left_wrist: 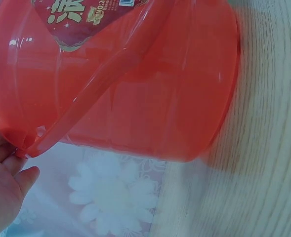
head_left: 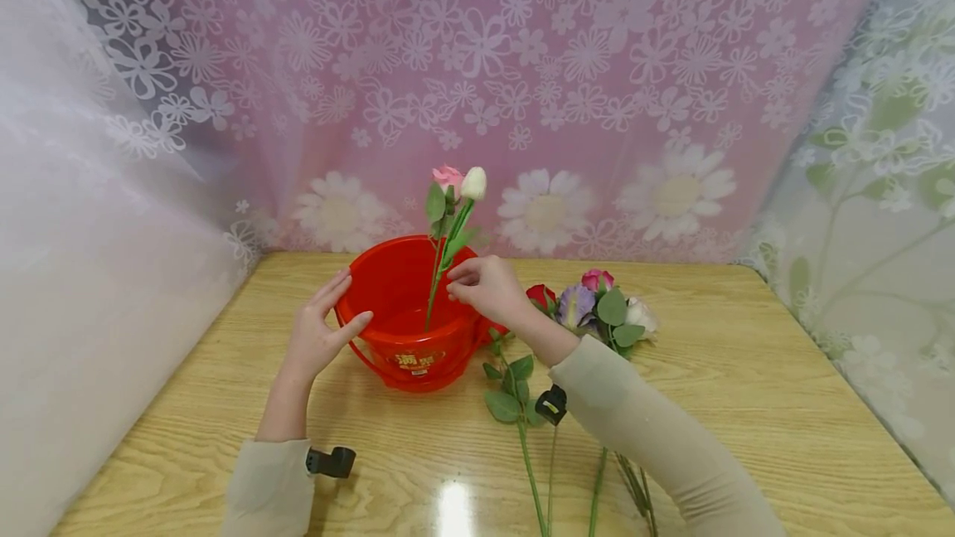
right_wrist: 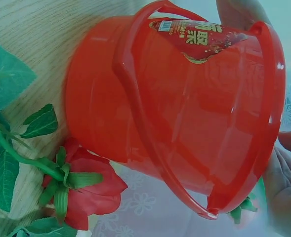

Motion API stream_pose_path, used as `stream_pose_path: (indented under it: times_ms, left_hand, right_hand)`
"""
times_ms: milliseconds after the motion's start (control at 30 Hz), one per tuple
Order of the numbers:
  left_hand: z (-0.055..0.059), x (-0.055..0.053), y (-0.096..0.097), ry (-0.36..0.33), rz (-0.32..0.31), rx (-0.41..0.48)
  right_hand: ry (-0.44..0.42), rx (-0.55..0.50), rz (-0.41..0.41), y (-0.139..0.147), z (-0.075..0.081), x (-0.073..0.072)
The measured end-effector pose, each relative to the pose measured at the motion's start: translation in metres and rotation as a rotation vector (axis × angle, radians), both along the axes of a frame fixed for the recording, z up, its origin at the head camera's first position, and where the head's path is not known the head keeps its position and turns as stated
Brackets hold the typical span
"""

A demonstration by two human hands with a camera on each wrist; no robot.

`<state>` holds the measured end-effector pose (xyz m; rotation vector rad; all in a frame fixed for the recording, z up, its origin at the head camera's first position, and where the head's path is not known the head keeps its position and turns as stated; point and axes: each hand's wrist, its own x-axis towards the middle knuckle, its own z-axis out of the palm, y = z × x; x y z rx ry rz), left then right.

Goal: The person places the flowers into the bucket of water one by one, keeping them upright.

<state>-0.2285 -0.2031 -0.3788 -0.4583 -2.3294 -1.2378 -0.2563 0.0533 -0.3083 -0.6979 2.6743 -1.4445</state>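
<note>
A red bucket (right_wrist: 199, 108) fills the middle sideways, base to the left and rim to the right, its red handle (right_wrist: 140, 116) slanting across the side below a label (right_wrist: 194, 42) with gold characters. The right hand (right_wrist: 285, 185) is just beside the rim, thumb and fingers apart; part of the left hand (right_wrist: 241, 12) shows at the top edge. At lower left, a red rose (right_wrist: 96, 182) with green leaves (right_wrist: 7, 76) lies near the base over the wooden table (right_wrist: 49, 32).
</note>
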Motion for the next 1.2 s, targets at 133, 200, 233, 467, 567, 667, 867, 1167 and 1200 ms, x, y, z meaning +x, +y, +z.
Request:
stream_pose_path:
  times_ms: [133, 200, 233, 467, 567, 667, 867, 1167, 1200]
  left_hand:
    - [0.001, 0.000, 0.001, 0.006, -0.003, 0.003]
    - [0.001, 0.000, 0.001, 0.007, -0.004, 0.005]
    - [0.001, 0.000, 0.001, 0.007, -0.003, 0.005]
    - [0.002, 0.000, 0.002, 0.016, -0.002, 0.004]
    - [0.003, 0.001, 0.002, 0.023, 0.001, 0.000]
    - [0.003, 0.001, 0.002, 0.023, -0.002, 0.000]
    - [0.003, 0.002, 0.001, 0.007, -0.002, 0.001]
    - [0.000, 0.000, -0.001, -0.013, -0.013, 0.019]
    - [0.000, 0.001, -0.001, -0.014, -0.012, 0.015]
  right_hand:
    - [-0.006, 0.015, 0.000, 0.002, 0.001, 0.000]
    - [-0.001, 0.015, -0.001, 0.003, 0.001, -0.001]
    - [0.002, 0.010, 0.001, 0.004, 0.001, -0.001]
    - [0.056, -0.010, 0.019, 0.015, 0.004, 0.003]
    - [0.064, -0.010, 0.019, 0.020, 0.006, 0.006]
    - [0.051, -0.030, 0.021, 0.025, 0.007, 0.010]
    - [-0.022, -0.089, 0.009, 0.038, 0.006, 0.015]
    - [-0.067, -0.095, -0.044, 0.064, -0.001, 0.027]
    - [-0.068, -0.100, -0.049, 0.068, -0.001, 0.029]
